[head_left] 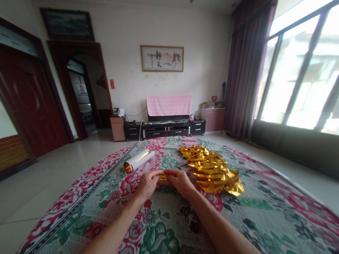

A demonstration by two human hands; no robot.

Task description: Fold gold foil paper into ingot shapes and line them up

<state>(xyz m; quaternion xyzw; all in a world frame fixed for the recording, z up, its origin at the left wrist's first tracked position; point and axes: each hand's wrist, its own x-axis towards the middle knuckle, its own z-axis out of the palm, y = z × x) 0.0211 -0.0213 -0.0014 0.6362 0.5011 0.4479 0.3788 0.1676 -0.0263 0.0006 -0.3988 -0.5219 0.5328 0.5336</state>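
Between my two hands is a small piece of gold foil paper, mostly covered by the fingers. My left hand pinches its left end, and my right hand pinches the right end. Just right of my right hand lies a long pile of folded gold foil ingots, shiny and pointed, overlapping in rows. Beyond my left hand rests a loose roll of foil paper, white on the outside with gold showing inside its near end.
A flowered cloth in red, green and grey covers the round table under my hands. Farther off, a low black cabinet stands against the wall, with a pink cloth draped above it. Windows and a purple curtain are on the right.
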